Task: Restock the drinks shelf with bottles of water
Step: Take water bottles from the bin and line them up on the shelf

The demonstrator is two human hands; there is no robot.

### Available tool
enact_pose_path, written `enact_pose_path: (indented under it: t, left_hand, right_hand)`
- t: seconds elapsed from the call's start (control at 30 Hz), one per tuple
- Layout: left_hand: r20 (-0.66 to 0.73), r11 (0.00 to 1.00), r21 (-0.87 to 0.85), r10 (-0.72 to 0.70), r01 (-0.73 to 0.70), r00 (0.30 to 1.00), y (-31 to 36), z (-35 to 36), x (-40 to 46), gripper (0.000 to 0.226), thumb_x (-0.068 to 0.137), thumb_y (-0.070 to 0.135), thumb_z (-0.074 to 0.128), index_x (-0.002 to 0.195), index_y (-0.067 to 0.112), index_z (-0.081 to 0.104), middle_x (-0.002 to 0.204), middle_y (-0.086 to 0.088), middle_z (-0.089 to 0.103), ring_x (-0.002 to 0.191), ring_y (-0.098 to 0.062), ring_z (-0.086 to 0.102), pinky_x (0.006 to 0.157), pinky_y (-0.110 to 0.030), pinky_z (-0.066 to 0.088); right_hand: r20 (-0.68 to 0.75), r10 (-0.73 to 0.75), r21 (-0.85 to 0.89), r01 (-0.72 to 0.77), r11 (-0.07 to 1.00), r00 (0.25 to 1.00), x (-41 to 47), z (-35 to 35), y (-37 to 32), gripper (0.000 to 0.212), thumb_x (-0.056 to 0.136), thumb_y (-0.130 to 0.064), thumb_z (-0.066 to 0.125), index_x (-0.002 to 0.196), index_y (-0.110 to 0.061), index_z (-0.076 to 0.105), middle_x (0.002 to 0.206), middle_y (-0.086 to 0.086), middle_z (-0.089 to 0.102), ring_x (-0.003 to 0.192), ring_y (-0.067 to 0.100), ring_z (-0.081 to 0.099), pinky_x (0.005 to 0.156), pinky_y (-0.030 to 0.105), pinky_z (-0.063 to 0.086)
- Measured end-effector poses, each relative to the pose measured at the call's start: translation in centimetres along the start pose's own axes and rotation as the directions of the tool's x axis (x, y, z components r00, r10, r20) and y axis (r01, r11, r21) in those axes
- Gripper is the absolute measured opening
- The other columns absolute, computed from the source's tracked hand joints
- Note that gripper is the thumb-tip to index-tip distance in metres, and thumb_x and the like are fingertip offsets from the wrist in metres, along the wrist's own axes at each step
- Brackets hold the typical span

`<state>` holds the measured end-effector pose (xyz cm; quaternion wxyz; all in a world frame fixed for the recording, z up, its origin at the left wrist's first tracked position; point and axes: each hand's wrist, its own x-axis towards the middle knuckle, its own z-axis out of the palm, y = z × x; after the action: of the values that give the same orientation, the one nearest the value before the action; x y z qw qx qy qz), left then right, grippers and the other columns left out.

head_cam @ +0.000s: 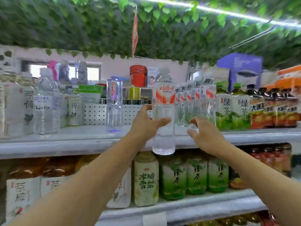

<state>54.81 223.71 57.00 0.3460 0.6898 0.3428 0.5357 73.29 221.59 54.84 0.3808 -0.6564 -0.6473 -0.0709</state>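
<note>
My left hand (pixel 145 123) grips a clear water bottle (pixel 163 101) with a red and white label, holding it upright in front of the top drinks shelf (pixel 81 144). The bottle's base hangs below the shelf's front edge. My right hand (pixel 205 134) is just right of the bottle, fingers spread and loosely curved, holding nothing. A row of matching red-labelled water bottles (pixel 195 101) stands on the shelf behind my right hand. A slim clear bottle (pixel 114 105) with a purple base stands alone to the left.
Large water bottles (pixel 46 101) and white tea bottles stand at the shelf's left. Green tea bottles (pixel 232 108) and dark drink bottles (pixel 273 110) fill the right. The lower shelf (pixel 187 207) holds more tea bottles. Leafy vines hang overhead.
</note>
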Motion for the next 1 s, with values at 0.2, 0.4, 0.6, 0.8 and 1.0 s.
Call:
enact_pose_path:
  t: [0.2, 0.4, 0.6, 0.8, 1.0]
  left_hand:
    - [-0.085, 0.998, 0.01, 0.055, -0.054, 0.995, 2.0, 4.0, 6.5, 0.054, 0.078, 0.021, 0.073, 0.122, 0.018, 0.043, 0.111, -0.004, 0.06, 0.105, -0.025, 0.058, 0.093, -0.048, 0.047]
    - [-0.157, 0.996, 0.083, 0.03, -0.017, 0.987, 0.2, 6.9, 11.2, 0.055, 0.078, 0.025, 0.074, 0.124, 0.017, 0.043, 0.112, -0.003, 0.059, 0.102, -0.025, 0.057, 0.092, -0.048, 0.047]
    - [-0.169, 0.993, 0.114, -0.01, 0.03, 0.986, -2.1, 8.4, 13.6, 0.053, 0.08, 0.024, 0.073, 0.124, 0.018, 0.043, 0.116, -0.006, 0.06, 0.103, -0.025, 0.057, 0.095, -0.049, 0.047]
    - [-0.147, 0.987, 0.154, -0.013, 0.036, 0.989, -3.6, 8.8, 14.6, 0.055, 0.081, 0.028, 0.072, 0.127, 0.019, 0.042, 0.115, -0.004, 0.06, 0.101, -0.023, 0.058, 0.09, -0.044, 0.049]
    - [-0.076, 0.974, 0.228, 0.009, 0.008, 0.997, -4.3, 8.3, 14.5, 0.06, 0.08, 0.024, 0.073, 0.128, 0.018, 0.038, 0.11, -0.004, 0.06, 0.099, -0.022, 0.058, 0.085, -0.039, 0.05]
  right_hand:
    - [0.022, -0.075, -0.03, 0.076, 0.997, 0.997, 3.5, 0.2, 2.9, 0.039, 0.097, -0.026, 0.048, 0.133, -0.013, 0.041, 0.138, 0.007, 0.041, 0.127, 0.021, 0.039, 0.105, 0.034, 0.03]
    - [0.042, -0.144, -0.036, 0.146, 0.989, 0.989, 6.1, 1.4, 5.1, 0.04, 0.098, -0.031, 0.046, 0.133, -0.015, 0.04, 0.137, 0.003, 0.039, 0.125, 0.018, 0.04, 0.101, 0.031, 0.033]
    - [0.066, -0.171, -0.026, 0.173, 0.985, 0.983, 7.3, 3.1, 6.5, 0.042, 0.097, -0.039, 0.046, 0.132, -0.016, 0.041, 0.135, 0.003, 0.041, 0.121, 0.019, 0.043, 0.098, 0.032, 0.036]
    - [0.041, -0.21, -0.036, 0.212, 0.977, 0.977, 7.2, 4.4, 7.1, 0.04, 0.098, -0.042, 0.04, 0.13, -0.02, 0.042, 0.135, -0.001, 0.041, 0.121, 0.017, 0.044, 0.097, 0.034, 0.038]
    - [0.005, -0.261, -0.172, 0.258, 0.951, 0.965, 6.9, 5.3, 7.5, 0.042, 0.099, -0.046, 0.026, 0.125, -0.022, 0.049, 0.127, -0.004, 0.048, 0.111, 0.015, 0.049, 0.086, 0.03, 0.037]
